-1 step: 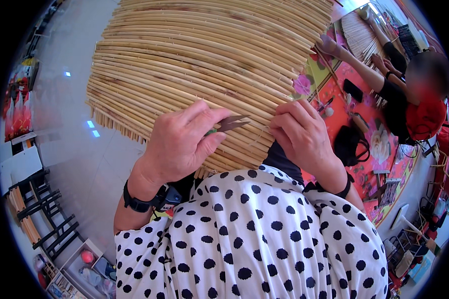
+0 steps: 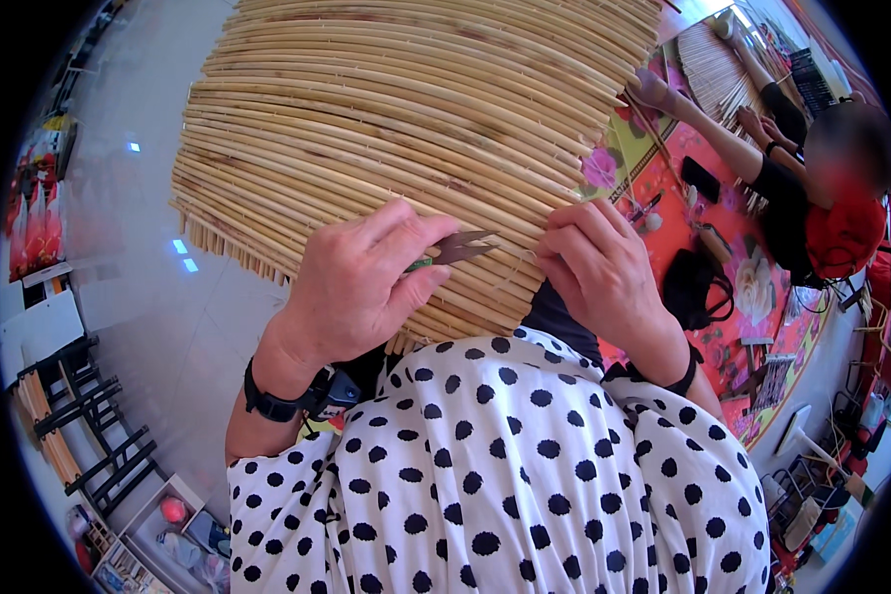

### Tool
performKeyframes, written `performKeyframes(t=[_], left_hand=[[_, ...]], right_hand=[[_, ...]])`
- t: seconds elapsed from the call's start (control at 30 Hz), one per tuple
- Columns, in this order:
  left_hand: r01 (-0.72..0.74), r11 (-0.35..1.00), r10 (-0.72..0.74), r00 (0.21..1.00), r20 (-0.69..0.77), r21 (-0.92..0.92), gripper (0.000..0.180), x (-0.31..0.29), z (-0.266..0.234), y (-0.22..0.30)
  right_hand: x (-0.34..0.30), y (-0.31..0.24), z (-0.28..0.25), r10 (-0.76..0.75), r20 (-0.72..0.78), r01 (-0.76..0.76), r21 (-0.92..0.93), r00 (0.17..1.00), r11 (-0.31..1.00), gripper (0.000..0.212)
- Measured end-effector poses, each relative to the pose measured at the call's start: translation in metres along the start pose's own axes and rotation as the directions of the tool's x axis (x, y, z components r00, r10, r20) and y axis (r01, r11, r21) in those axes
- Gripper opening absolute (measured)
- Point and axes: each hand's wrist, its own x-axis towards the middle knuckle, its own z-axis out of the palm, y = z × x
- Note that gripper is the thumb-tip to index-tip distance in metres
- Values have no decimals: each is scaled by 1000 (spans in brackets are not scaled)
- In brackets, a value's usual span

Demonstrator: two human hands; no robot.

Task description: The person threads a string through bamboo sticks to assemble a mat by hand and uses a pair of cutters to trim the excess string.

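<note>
A mat of pale reed sticks [image 2: 386, 129], tied in rows with thin thread, spreads in front of me and reaches down to my lap. My left hand [image 2: 361, 282] is closed around small thread snips [image 2: 465, 247]. Their dark pointed blades stick out to the right, slightly parted, and a bit of green shows at the grip. Close to the mat's right edge, my right hand [image 2: 599, 252] pinches a fine pale thread [image 2: 527, 261]; the fingertips partly hide it. The snips' tips are just left of the right hand, apart from it.
To the right, another person sits on a flowered red mat [image 2: 663, 252] beside a second reed mat [image 2: 718, 69]. A phone [image 2: 701, 180] and a black bag [image 2: 698, 287] lie there. Black racks [image 2: 89, 416] and a box with odds and ends [image 2: 158, 520] stand left.
The snips' blade tips have shifted very slightly to the right. Both hands and the reed mat look otherwise the same.
</note>
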Motion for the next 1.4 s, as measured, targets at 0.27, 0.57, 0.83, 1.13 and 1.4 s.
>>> performKeyframes(t=[0.27,0.57,0.83,1.13,1.4], left_hand=[[4,1000,-4,993,-115,-7,34,4,9,7],[-164,981,170,984,-55,103,37,9,13,9],[-246,935,244,969,42,255,30,15,21,9],[-293,913,297,954,31,283,24,18,26,12],[-291,907,295,955,33,304,24,20,26,14]], right_hand=[[-5,-7,-7,-17,-53,22,102,998,995,19],[-15,-12,-3,-67,-102,79,118,992,990,21],[-22,-13,0,-77,-87,85,88,993,992,22],[-23,-11,1,-84,-104,93,91,991,991,22],[-23,-10,1,-87,-114,99,96,990,990,22]])
